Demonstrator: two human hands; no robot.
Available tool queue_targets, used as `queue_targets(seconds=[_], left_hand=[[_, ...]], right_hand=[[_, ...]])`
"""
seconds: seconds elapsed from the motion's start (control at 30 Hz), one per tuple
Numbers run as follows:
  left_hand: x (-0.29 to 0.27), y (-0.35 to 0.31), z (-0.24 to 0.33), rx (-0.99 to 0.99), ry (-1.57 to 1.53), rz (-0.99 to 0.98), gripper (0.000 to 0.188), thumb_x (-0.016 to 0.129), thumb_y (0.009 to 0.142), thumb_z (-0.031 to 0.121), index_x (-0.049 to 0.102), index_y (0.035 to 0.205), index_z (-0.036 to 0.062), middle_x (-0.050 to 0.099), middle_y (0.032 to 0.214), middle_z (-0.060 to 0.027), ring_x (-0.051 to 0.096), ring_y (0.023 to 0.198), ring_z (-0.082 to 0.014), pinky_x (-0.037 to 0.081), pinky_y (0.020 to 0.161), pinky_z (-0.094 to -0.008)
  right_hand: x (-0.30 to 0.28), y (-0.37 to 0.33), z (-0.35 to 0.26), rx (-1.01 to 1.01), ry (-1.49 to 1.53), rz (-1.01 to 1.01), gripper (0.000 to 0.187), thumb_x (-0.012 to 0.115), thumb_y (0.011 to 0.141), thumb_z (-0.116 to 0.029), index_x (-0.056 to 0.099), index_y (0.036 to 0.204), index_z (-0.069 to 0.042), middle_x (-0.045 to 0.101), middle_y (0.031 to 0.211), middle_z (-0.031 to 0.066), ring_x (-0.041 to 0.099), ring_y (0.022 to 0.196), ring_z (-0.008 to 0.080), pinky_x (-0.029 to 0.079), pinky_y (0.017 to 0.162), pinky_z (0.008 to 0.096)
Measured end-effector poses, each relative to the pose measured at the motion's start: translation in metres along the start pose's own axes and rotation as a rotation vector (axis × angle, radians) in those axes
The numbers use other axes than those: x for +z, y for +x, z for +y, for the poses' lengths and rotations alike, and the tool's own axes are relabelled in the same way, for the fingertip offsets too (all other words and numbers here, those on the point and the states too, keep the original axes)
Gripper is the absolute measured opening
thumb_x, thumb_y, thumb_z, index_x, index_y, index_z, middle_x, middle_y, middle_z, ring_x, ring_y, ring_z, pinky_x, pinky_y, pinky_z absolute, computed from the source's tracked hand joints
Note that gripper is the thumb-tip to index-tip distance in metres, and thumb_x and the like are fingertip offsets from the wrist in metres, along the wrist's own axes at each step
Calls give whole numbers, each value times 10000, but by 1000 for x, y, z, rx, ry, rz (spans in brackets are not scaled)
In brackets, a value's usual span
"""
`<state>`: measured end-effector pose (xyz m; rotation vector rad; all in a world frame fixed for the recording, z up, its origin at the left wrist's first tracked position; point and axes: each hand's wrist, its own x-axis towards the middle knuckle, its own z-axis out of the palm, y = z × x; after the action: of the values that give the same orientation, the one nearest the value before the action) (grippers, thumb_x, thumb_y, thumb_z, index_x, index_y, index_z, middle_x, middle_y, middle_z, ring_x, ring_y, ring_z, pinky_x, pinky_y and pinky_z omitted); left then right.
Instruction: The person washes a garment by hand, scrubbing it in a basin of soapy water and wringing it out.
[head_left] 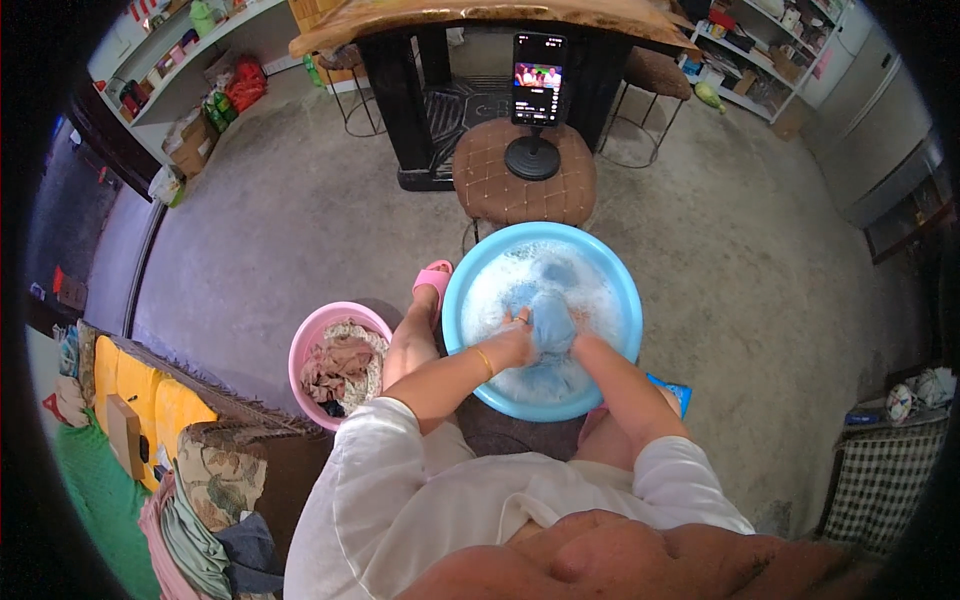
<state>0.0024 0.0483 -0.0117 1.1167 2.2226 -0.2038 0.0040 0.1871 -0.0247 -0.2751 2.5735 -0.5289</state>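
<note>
A round light-blue basin [628, 310] full of white suds and water stands on the floor between my legs. Inside it, a wet light-blue cloth garment [552, 325] is bunched up above the foam, and another lump of it shows farther back. My left hand [512, 341], with a ring and a gold bracelet at the wrist, is closed on the garment's left side. Against its right side is my right hand [580, 341], whose fingers are hidden by the cloth and suds.
A pink basin [300, 350] of clothes stands left of my leg. Beyond the blue basin, a brown stool [480, 185] carries a phone [538, 85] on a round-based stand. A blue packet [672, 392] lies by my right leg. A wooden table [430, 18] stands behind.
</note>
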Motion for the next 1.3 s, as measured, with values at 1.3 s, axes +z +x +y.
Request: queue_targets(seconds=[1.3], left_hand=[[-34, -25, 3, 75, -839, 879, 357, 491, 804, 286, 569, 1081, 74, 572, 1068, -199, 533, 995, -360, 411, 873, -393]], right_hand=[[17, -6, 34, 71, -217, 277, 581, 536, 796, -267, 341, 1320, -111, 298, 1372, 138, 255, 1267, 299, 158, 1067, 409]])
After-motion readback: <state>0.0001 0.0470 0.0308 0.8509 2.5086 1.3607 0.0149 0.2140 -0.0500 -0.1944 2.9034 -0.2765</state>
